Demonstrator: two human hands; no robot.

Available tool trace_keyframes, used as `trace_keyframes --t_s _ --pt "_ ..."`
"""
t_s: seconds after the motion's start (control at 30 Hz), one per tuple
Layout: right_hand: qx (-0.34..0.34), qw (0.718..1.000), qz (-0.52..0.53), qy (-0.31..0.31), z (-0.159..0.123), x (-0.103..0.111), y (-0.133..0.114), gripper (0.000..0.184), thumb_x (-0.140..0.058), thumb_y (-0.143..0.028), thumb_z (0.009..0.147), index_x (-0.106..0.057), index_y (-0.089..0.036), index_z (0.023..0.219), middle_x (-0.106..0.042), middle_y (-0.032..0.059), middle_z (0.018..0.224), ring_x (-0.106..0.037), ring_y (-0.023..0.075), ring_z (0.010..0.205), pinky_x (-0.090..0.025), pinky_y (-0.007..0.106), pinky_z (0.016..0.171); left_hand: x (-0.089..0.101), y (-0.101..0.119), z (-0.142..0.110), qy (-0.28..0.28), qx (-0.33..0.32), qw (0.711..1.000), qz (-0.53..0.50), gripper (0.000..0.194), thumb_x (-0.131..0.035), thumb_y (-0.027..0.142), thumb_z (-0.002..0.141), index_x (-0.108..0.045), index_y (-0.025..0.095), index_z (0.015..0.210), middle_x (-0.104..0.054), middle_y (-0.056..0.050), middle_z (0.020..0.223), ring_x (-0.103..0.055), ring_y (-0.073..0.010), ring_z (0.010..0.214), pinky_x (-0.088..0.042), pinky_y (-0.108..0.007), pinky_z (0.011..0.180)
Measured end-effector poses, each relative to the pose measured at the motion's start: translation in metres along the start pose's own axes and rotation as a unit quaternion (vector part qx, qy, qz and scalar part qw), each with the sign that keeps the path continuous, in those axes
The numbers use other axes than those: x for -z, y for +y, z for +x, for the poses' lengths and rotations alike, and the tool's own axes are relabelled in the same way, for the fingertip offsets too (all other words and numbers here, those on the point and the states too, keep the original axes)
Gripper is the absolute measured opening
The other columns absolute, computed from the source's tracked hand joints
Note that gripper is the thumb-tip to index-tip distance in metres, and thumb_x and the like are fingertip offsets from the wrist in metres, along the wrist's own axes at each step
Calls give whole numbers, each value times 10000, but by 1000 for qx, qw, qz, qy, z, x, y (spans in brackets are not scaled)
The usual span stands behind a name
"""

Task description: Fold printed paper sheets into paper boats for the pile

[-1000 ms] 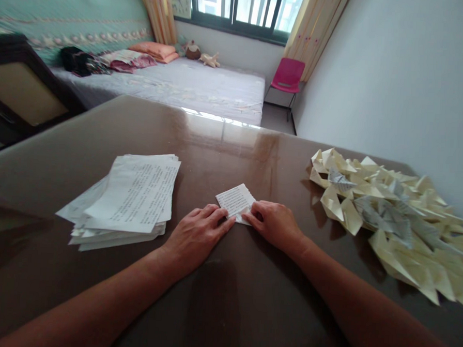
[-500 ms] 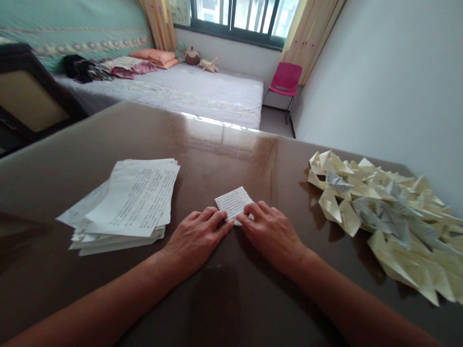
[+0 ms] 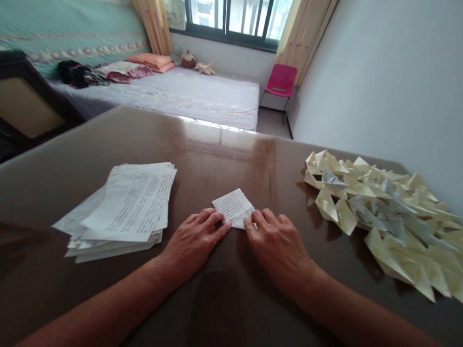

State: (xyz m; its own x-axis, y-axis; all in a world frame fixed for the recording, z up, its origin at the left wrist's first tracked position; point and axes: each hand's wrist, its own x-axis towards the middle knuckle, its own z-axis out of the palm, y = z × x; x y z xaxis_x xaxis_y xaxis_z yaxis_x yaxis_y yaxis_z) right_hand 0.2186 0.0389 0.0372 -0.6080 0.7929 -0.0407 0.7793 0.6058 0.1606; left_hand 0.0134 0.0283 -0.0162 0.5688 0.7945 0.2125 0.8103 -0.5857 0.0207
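Note:
A small folded sheet of printed paper (image 3: 233, 205) lies on the glossy brown table (image 3: 217, 152), straight in front of me. My left hand (image 3: 191, 241) rests flat on the table, its fingertips pressing the paper's near left edge. My right hand (image 3: 278, 243) lies flat too, with its fingers on the paper's right corner. Neither hand lifts the sheet; both press it down.
A stack of printed sheets (image 3: 131, 202) sits to the left of my hands. A big pile of folded cream paper shapes (image 3: 384, 212) covers the table's right side. Beyond the table are a bed (image 3: 189, 91), a pink chair (image 3: 281, 80) and a dark cabinet (image 3: 18, 100).
My right hand has slid a little along the paper's near edge and now lies flatter. My left hand has stayed on the paper. The view has tilted slightly.

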Motion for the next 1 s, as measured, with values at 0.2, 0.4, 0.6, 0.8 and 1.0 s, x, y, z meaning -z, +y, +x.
trace_keyframes --t_s 0.2,0.4,0.6,0.8,1.0 --pt "14 1000 1 4 13 -16 8 209 -480 -128 908 -622 -169 1056 -659 105 998 -572 242 893 -397 341 690 -9 -15 2 55 66 996 -21 391 -428 208 939 -510 203 1321 -509 -104 1348 -471 -264 1211 -455 -443 993" --pt "44 996 26 68 30 -36 38 210 -497 -171 923 -622 -184 1090 -652 92 1098 -551 233 997 -397 345 818 -6 -20 3 68 22 997 -27 352 -468 274 939 -545 162 1264 -588 -105 1251 -551 -230 1107 -497 -406 965" --pt "73 984 101 128 41 -56 50 225 -507 -149 918 -630 -154 1107 -644 92 1139 -527 206 1052 -400 337 919 9 -14 4 22 -63 998 6 318 -448 119 924 -570 131 1217 -642 -102 1181 -586 -201 1051 -534 -331 891" --pt "70 973 151 158 40 -60 45 234 -462 -214 951 -628 -179 1112 -656 85 1141 -532 190 1073 -401 349 934 18 -5 5 -19 -41 997 55 314 -483 57 881 -605 121 1163 -649 -108 1176 -608 -215 1019 -534 -337 879" --pt "57 979 130 146 38 -54 34 252 -512 -329 935 -624 -223 1134 -630 67 1220 -495 224 1134 -335 396 960 19 7 10 -79 2 993 84 232 -507 37 850 -648 91 1026 -674 -131 999 -616 -254 950 -538 -369 768"
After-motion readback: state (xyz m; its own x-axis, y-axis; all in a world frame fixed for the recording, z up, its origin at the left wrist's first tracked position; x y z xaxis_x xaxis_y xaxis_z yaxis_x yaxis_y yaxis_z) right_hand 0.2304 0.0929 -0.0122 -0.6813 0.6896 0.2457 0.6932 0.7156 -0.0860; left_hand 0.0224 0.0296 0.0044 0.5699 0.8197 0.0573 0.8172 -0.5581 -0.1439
